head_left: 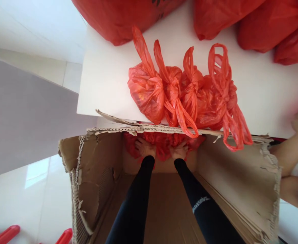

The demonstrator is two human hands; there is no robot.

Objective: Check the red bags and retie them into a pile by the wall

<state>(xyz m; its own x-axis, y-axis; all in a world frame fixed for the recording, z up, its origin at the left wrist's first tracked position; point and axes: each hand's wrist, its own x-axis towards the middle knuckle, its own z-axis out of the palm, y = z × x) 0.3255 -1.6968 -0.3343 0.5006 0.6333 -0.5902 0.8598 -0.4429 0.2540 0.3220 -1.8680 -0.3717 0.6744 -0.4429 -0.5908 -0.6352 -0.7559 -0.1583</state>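
Both my arms, in black sleeves, reach down into a deep cardboard box [161, 206] with torn upper edges. Against the box's far wall lie red plastic bags [161, 149], partly in shadow. My left hand [145, 148] rests on these bags with its fingers spread. My right hand [179, 150] lies on them a little to the right, its fingers also apart. Beyond the box rim, several knotted red plastic bags [174, 91] stand in a row on a white table. Some of their tied handles hang over the box edge.
Larger filled red bags [128, 17] stand farther back on the white table [105, 81]. At the right edge, another person's arm [293, 145] is beside the box. A grey panel [32, 118] is at the left, and red plastic pieces [5, 235] show at the lower left.
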